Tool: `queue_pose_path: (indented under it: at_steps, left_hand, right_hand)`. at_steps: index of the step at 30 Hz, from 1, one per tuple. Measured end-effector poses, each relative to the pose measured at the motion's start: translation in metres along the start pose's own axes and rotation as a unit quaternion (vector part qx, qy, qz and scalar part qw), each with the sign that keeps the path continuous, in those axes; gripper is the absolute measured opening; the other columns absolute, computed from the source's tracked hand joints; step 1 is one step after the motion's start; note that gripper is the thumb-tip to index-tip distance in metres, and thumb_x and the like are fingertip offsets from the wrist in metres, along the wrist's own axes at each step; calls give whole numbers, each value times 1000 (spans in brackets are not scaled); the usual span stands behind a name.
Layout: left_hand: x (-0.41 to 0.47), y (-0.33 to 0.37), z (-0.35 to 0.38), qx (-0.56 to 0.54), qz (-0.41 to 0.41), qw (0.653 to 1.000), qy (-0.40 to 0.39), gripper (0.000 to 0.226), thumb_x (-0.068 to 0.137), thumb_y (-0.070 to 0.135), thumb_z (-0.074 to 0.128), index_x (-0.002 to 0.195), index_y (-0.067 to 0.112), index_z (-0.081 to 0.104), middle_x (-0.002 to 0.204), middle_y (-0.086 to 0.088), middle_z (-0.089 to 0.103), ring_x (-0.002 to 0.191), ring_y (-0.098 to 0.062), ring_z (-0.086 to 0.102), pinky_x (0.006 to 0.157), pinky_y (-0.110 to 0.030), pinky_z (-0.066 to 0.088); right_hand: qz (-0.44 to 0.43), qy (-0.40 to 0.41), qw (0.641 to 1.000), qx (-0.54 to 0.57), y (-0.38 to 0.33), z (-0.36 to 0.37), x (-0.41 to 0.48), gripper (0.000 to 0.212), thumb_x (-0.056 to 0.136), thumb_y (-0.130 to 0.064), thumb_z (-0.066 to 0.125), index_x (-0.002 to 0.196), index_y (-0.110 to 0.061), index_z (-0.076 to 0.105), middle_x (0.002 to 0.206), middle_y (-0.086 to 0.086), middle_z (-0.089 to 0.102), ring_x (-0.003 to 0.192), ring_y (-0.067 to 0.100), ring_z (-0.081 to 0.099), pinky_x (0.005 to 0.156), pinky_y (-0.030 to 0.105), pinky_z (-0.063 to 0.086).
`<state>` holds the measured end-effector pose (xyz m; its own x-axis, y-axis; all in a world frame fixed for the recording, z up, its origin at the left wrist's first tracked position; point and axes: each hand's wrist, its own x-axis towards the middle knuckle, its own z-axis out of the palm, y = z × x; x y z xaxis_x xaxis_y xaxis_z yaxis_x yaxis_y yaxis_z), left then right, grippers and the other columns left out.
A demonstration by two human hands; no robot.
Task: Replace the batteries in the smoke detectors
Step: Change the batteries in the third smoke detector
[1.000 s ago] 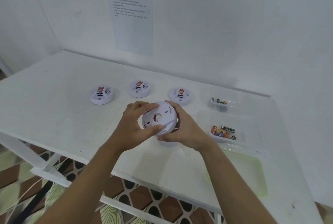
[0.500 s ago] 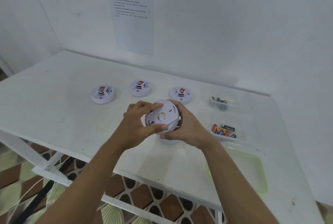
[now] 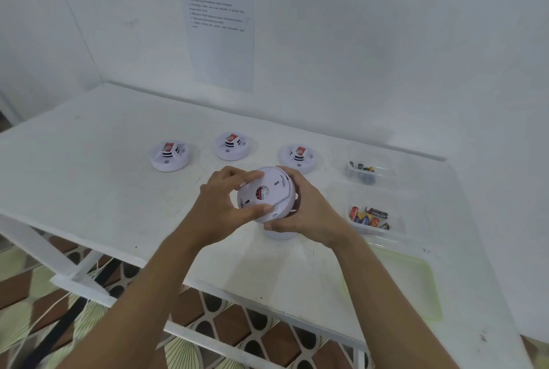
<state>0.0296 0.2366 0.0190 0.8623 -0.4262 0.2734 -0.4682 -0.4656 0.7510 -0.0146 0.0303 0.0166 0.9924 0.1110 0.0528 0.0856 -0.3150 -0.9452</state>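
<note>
Gripping a round white smoke detector (image 3: 267,194) by its rim with left hand (image 3: 219,208) and right hand (image 3: 312,214), tilted, just above the white table (image 3: 89,175). Behind: three more detectors (image 3: 232,146) in a row; at the right, batteries (image 3: 368,216) in a clear tray (image 3: 399,221).

This was a plain task station: a white table (image 3: 89,190) set in a corner of bare white walls (image 3: 386,41), a printed instruction sheet (image 3: 219,29) taped at upper centre, smoke detectors (image 3: 232,146) lined up mid-frame, and batteries (image 3: 368,217) sorted into clear trays (image 3: 399,220) at right.
</note>
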Motion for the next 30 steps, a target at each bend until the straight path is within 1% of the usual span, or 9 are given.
queue_pose_path:
  at_steps: [5,10,13,16,18,20,23,26,30]
  left_hand:
    - [2,-2,4,-7,-14,1000,-3,54,59,77,66,109,71,47,106,34,48,105,7,48,97,-50,44]
    - [2,-2,6,-10,-18,1000,-1,57,57,76,68,110,69,50,102,29,52,104,2,51,96,-50,44]
    - [4,-2,6,-15,-13,1000,-9,61,58,72,70,115,62,53,103,24,52,105,-2,51,96,-45,45]
    - [5,-4,5,-7,-1,999,-32,60,63,68,71,119,60,52,107,21,51,108,0,47,96,-38,44]
    - [6,-3,5,-6,1,999,-33,59,65,62,73,121,58,51,107,19,51,108,-1,46,93,-33,43]
    - [7,-1,5,-2,1,1000,-28,59,66,62,72,121,57,51,105,18,52,107,-4,46,92,-32,41]
    - [8,0,4,4,4,1000,-31,60,65,69,66,122,58,50,105,21,50,108,-7,45,96,-38,40]
    - [8,1,4,11,16,999,-50,57,72,61,66,125,60,45,114,27,43,114,-9,40,102,-42,40]
    - [8,2,1,23,33,996,-81,57,78,56,63,129,59,39,124,35,34,119,-6,33,104,-38,40]
  right_hand:
    - [9,-3,1000,-11,3,1,0,93,64,-6,91,141,-29,44,134,-10,58,124,16,58,98,49,55]
    - [7,-6,1000,-21,3,-1,0,94,65,-3,90,142,-27,43,134,-9,57,124,14,57,100,46,54]
    - [5,-11,1000,-27,2,-3,0,94,65,-4,90,142,-28,42,134,-9,57,123,14,57,98,46,55]
    - [7,-14,999,-29,0,-6,1,94,64,-5,90,142,-29,43,133,-9,57,121,15,58,95,46,56]
    - [6,-12,1000,-27,-1,-6,1,94,65,-4,90,142,-29,43,133,-9,57,121,14,58,95,45,57]
    - [2,-10,1000,-24,-2,-7,1,93,65,-2,89,142,-29,43,134,-9,57,122,14,57,94,42,57]
    - [-4,-15,1000,-23,-4,-9,1,92,65,0,89,140,-29,45,132,-8,57,121,16,57,92,42,58]
    - [-10,-17,1000,-18,-6,-13,1,91,64,2,89,139,-29,47,129,-8,59,119,17,58,91,41,59]
    - [-17,-34,999,-8,-10,-18,2,91,63,5,89,138,-28,50,127,-9,62,119,14,59,93,38,58]
